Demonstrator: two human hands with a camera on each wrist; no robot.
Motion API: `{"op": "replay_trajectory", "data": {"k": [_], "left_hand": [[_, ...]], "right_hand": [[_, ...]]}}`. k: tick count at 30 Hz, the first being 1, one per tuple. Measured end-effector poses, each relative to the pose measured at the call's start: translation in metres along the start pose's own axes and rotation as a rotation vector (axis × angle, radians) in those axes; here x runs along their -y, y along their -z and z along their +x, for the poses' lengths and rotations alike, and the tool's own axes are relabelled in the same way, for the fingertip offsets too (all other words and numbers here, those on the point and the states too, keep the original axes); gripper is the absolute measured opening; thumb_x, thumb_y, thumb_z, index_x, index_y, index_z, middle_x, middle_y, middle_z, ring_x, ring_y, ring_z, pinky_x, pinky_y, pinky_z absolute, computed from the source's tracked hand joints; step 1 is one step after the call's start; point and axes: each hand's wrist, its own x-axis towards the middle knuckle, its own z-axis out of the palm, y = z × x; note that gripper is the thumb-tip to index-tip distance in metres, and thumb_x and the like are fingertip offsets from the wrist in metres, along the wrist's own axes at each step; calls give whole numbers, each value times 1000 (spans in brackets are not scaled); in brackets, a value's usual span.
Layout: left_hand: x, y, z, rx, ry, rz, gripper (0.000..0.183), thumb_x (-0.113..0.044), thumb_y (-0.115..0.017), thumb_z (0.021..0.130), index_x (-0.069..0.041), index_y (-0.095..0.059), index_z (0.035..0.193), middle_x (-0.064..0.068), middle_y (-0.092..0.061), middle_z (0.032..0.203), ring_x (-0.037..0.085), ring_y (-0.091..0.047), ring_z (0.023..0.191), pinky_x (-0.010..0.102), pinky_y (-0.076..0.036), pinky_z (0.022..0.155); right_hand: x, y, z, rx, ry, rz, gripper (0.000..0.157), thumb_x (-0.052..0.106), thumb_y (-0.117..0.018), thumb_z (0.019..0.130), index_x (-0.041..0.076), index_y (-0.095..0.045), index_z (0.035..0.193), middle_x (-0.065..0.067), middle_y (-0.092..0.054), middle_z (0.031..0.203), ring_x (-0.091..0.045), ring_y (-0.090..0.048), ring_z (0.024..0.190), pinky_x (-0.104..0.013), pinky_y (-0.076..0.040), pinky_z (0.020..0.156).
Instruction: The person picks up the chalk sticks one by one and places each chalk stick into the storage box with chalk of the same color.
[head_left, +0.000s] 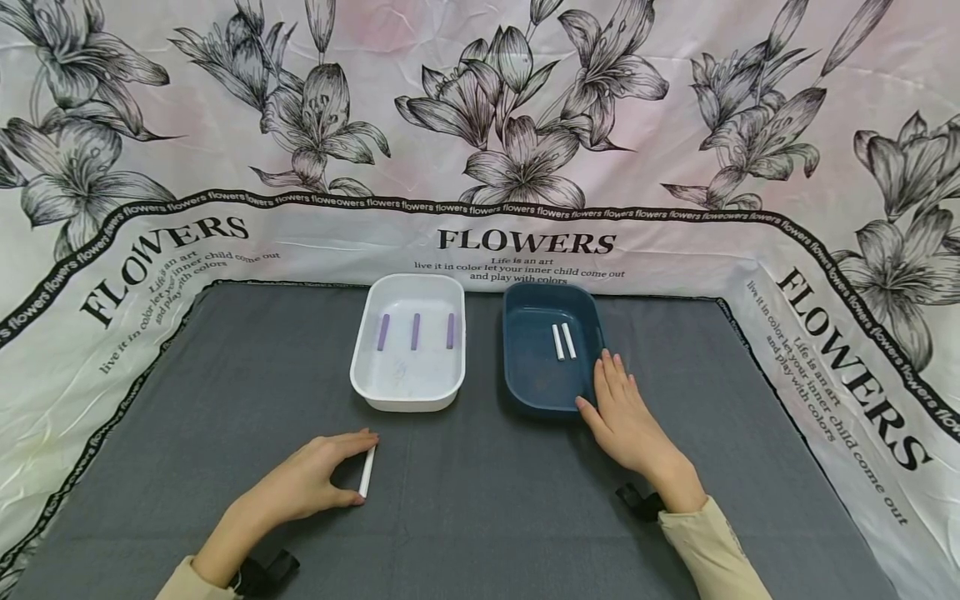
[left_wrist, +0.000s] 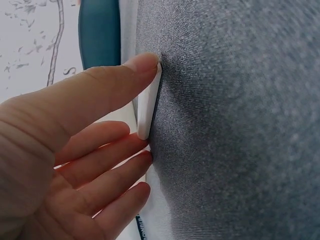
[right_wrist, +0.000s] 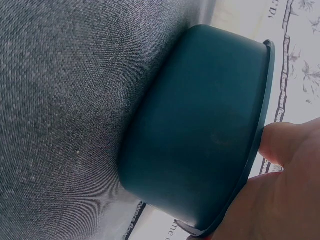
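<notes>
My left hand (head_left: 307, 483) pinches a white chalk stick (head_left: 367, 472) by its two ends, thumb at the near end and fingertips at the far end. In the left wrist view the chalk (left_wrist: 148, 102) lies close against the grey cloth. My right hand (head_left: 626, 417) rests at the near right corner of a dark blue container (head_left: 517, 392), fingers extended along its right side and thumb on the rim. Two white chalk sticks (head_left: 558, 342) lie side by side inside it. The right wrist view shows the container's outer wall (right_wrist: 195, 120), with the thumb at the rim.
Left of the blue container stands a white container (head_left: 408, 392) with three purple sticks (head_left: 415, 332) spaced apart in it. Both sit at the back of the grey cloth (head_left: 480, 517), whose floral printed border (head_left: 337, 242) runs behind them and along the sides.
</notes>
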Motion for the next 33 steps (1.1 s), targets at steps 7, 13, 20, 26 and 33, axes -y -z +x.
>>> {"op": "replay_trajectory", "data": {"k": [7, 13, 20, 26, 33], "left_hand": [[-2, 1, 1, -3, 14, -1, 72, -16, -88, 74, 6, -57, 135, 22, -56, 138, 38, -54, 127, 52, -47, 99], [-4, 3, 2, -13, 3, 3, 71, -19, -88, 74, 6, -58, 134, 22, -57, 136, 39, -55, 125, 53, -47, 98], [-6, 2, 5, -40, -5, 16, 71, -17, -88, 74, 7, -58, 133, 23, -58, 135, 39, -56, 124, 53, -47, 97], [-8, 0, 8, -71, -18, 30, 69, -14, -88, 74, 7, -58, 133, 22, -58, 135, 39, -55, 125, 53, -47, 98], [-14, 0, 13, -63, -27, 12, 69, -15, -87, 76, 7, -57, 134, 23, -57, 137, 38, -54, 126, 52, -46, 99]], "right_hand": [[0, 0, 1, 1, 1, -9, 76, 41, -37, 107, -13, -9, 153, -25, 4, 163, -41, 4, 150, -60, -7, 118], [0, 0, 0, 4, -1, -4, 76, 42, -36, 107, -13, -9, 153, -24, 5, 163, -41, 6, 150, -60, -6, 118], [-1, 0, 0, 3, -1, -4, 76, 41, -36, 107, -13, -9, 153, -24, 5, 163, -41, 5, 150, -60, -7, 118], [-1, -1, 0, -1, 1, -8, 76, 41, -37, 107, -13, -9, 153, -24, 4, 163, -41, 5, 150, -60, -7, 118], [-1, 0, 1, 0, 0, -12, 76, 41, -37, 107, -13, -9, 153, -25, 3, 163, -39, 6, 150, -60, -7, 118]]}}
